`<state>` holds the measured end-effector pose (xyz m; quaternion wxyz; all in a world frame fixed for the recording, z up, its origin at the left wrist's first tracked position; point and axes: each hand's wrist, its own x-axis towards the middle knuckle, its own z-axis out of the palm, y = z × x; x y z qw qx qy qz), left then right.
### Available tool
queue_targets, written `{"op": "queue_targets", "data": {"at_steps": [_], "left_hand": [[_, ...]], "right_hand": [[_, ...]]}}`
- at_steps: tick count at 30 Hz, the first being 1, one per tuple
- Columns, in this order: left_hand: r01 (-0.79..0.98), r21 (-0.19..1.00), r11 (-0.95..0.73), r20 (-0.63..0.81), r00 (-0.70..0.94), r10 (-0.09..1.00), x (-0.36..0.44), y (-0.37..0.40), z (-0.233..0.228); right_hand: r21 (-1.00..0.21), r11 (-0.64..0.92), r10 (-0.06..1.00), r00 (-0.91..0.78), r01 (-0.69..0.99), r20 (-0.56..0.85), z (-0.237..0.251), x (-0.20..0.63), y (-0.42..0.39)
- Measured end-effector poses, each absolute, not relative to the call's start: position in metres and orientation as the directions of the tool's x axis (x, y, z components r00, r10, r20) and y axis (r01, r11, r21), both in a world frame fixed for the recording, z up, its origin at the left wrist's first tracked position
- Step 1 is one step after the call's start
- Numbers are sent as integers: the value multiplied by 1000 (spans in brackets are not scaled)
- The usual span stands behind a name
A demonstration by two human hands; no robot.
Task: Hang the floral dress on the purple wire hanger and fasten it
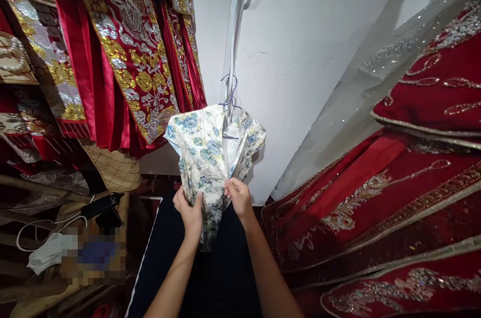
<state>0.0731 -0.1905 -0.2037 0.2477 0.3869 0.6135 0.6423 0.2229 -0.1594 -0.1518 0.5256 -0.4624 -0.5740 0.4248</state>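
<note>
Cream dress (210, 150), blue floral print

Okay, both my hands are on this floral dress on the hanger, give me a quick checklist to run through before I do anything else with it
1. Left hand has a grip on the floral dress: ok, fingers closed on the bunched fabric.
2. Right hand has a grip too: ok, pinching the fabric beside the left.
3. Dress on its hanger: ok, the wire hook shows above the neckline.
4. Hook seated on something firm: cannot tell, it hangs near a strip on the white wall, the catch is unclear.
5. Clear of the red embroidered garments: ok, apart on the left; more red fabric lies right.
6. Hem free: cannot tell, the hands hide it.
</note>
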Motion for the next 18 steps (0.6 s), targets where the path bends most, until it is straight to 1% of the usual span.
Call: {"op": "queue_targets", "data": {"at_steps": [1,2,4,6,8,10,13,16,18], "left_hand": [[263,954,-141,276,-596,754,76,-194,-202],[346,922,-172,351,-566,745,80,-195,-199],[436,855,-282,465,-402,789,89,-193,-193],[437,813,-385,518,-240,821,97,-186,-185],[407,812,-418,524,-193,830,102,-176,-176],[382,830,-407,507,-210,836,102,-169,-169],[352,847,-399,483,-195,854,95,-166,-166],[351,859,-373,448,-160,880,91,-168,-174],[350,866,-357,420,-119,900,92,-169,-184]], "right_hand": [[-978,198,980,-29,57,197,-153,222,-160],[-982,188,982,-43,34,186,-154,220,-160],[-985,171,981,-88,5,170,-153,216,-161],[-987,162,977,-141,-2,160,-148,213,-160],[-990,142,971,-198,9,137,-142,213,-157],[-995,96,965,-248,26,87,-134,216,-151],[-1000,-1,968,-251,13,-4,-114,224,-133],[-991,-29,990,-139,-128,-11,-72,226,-100],[-959,75,994,-51,-272,92,-35,224,-74]]}}
